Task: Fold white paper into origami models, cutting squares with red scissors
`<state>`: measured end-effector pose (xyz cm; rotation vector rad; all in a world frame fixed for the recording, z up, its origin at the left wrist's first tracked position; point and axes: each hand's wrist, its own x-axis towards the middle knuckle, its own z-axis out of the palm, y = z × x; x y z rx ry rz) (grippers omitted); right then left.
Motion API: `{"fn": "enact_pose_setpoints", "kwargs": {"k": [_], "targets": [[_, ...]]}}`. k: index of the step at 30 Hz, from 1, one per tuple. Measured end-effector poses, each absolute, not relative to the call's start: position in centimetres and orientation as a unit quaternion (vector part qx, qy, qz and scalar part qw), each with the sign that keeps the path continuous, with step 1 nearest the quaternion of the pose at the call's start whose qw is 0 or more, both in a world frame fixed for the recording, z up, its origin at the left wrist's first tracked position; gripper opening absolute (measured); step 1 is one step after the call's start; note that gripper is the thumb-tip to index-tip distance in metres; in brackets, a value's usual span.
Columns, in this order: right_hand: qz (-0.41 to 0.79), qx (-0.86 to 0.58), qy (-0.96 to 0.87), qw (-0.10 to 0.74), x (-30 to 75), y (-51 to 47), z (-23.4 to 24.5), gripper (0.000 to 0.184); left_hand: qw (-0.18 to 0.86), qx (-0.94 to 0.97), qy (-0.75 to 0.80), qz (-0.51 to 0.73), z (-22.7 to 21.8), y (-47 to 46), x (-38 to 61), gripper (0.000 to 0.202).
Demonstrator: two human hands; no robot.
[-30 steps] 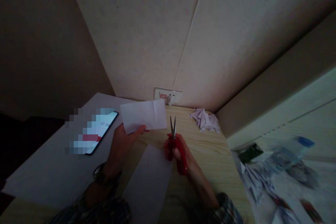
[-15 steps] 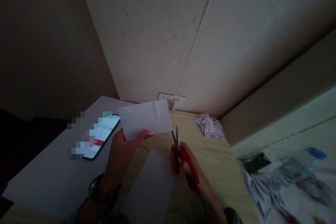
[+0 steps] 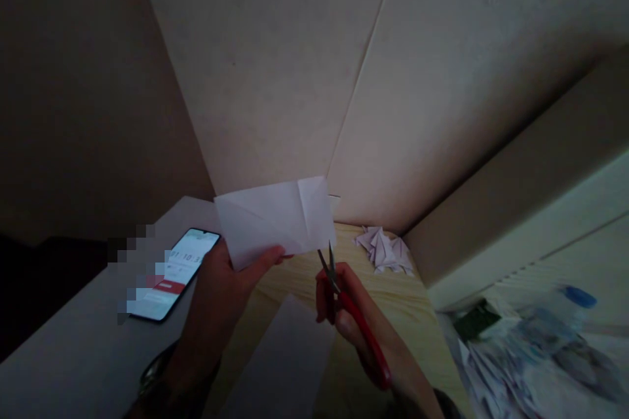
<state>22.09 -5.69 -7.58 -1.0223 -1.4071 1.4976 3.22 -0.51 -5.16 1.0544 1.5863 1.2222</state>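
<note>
A creased white sheet of paper (image 3: 268,219) is pinched along its lower edge by my left hand (image 3: 240,281), thumb in front and fingers behind. My right hand (image 3: 351,304) grips red-handled scissors (image 3: 361,324) with the fingers in the loops. Their blades are slightly parted and point up at the paper's lower right corner; whether they touch it I cannot tell. Below both hands another white sheet (image 3: 285,360) lies flat on the wooden table (image 3: 393,327).
A lit phone (image 3: 174,275) lies on a white surface (image 3: 63,353) at left. Folded paper pieces (image 3: 386,250) sit by the wall at the table's far right corner. Beyond the right edge are more folded papers (image 3: 491,373) and a clear container with a blue cap (image 3: 580,296).
The view has tilted up slightly. The held paper now appears a little larger and covers most of the wall socket. The scissors' blades remain parted near its lower right corner.
</note>
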Motion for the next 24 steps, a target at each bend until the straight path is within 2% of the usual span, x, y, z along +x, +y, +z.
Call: {"fn": "enact_pose_setpoints", "kwargs": {"k": [6,16,24], "targets": [[0.55,-0.386,-0.601,0.433,21.3,-4.2,-4.9,0.054,0.421,0.435,0.607,0.514,-3.2,0.3,3.6,0.026],[0.542,-0.379,-0.593,0.459,20.7,-4.3,-3.8,0.045,0.412,0.447,0.593,0.528,-1.2,0.4,3.2,0.024],[0.517,-0.429,-0.603,0.43,19.4,-3.8,-2.3,0.059,0.389,0.446,0.604,0.533,-0.8,0.1,2.7,0.026]]}}
